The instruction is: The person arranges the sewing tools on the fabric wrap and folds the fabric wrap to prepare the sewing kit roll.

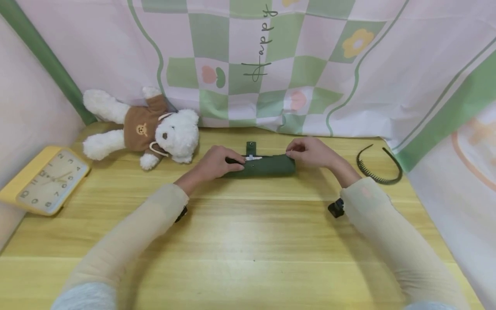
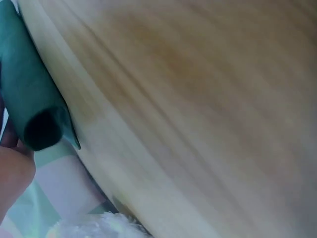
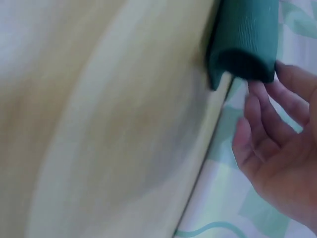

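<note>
A dark green rolled-up case (image 1: 271,166) lies lengthwise on the table, with a snap tab (image 1: 251,149) standing out from its far side. A small white piece (image 1: 253,158) shows in its opening. My left hand (image 1: 214,163) grips the left end, where something black shows by the fingertips; its kind is hidden. At the right end, my right hand (image 1: 311,153) pinches the case's far edge between thumb and fingers. The right wrist view shows the hollow end of the green case (image 3: 250,34) beside the right hand (image 3: 282,166), whose other fingers are loosely bent.
A white plush bear (image 1: 141,129) in a brown top lies at the back left, near a yellow clock (image 1: 50,181). A black toothed headband (image 1: 379,172) lies to the right. Behind the wooden table (image 1: 240,241) hangs a checked curtain (image 1: 248,47).
</note>
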### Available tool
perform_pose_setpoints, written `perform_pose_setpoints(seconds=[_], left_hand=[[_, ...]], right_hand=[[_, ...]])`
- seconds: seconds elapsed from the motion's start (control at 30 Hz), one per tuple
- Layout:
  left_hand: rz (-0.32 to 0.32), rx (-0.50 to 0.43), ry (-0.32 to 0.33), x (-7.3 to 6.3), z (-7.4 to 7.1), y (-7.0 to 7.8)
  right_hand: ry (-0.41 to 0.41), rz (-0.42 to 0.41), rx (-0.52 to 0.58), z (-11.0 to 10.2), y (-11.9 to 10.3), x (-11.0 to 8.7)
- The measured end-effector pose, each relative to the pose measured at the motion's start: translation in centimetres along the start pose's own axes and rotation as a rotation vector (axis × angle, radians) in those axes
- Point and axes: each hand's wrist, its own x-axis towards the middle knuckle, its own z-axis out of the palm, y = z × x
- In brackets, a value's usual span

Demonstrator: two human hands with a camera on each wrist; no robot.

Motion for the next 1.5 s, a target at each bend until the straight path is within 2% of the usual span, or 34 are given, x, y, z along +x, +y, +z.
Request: perform_pose_setpoints(seconds=[0.1,0.2,0.43,0.73,1.07,1.23,1.37,1.5], left_hand=[[-0.011,-0.026,-0.007,0.0,-0.1,-0.3],[-0.018,-0.031,-0.018,0.0,-0.1,-0.5],[-0.009,0.008,-0.063,0.2,-0.1,-0.9],[-0.002,0.044,-0.137,0.2,-0.2,-1.0],[0.005,0.103,-0.14,0.7,-0.5,-1.2],[0.009,0.107,-0.128,1.0,-0.5,-1.4],[0.009,0.096,-0.095,1.1,-0.6,-1.5],[0.006,0.079,-0.046,1.1,-0.7,-1.6]], right_hand=[[0.069,0.006,-0.023,0.0,-1.1,0.7],[0.098,-0.002,0.001,0.3,-2.1,1.6],[0.03,-0.032,0.186,1.8,-4.3,4.4],[-0.003,0.067,0.468,3.7,-5.2,6.8],[-0.08,0.166,0.452,4.3,-5.3,8.2],[-0.067,0.185,0.464,4.5,-5.0,8.9],[-0.039,0.181,0.454,4.5,-4.9,8.9],[-0.037,0.14,0.438,4.3,-5.2,8.5]])
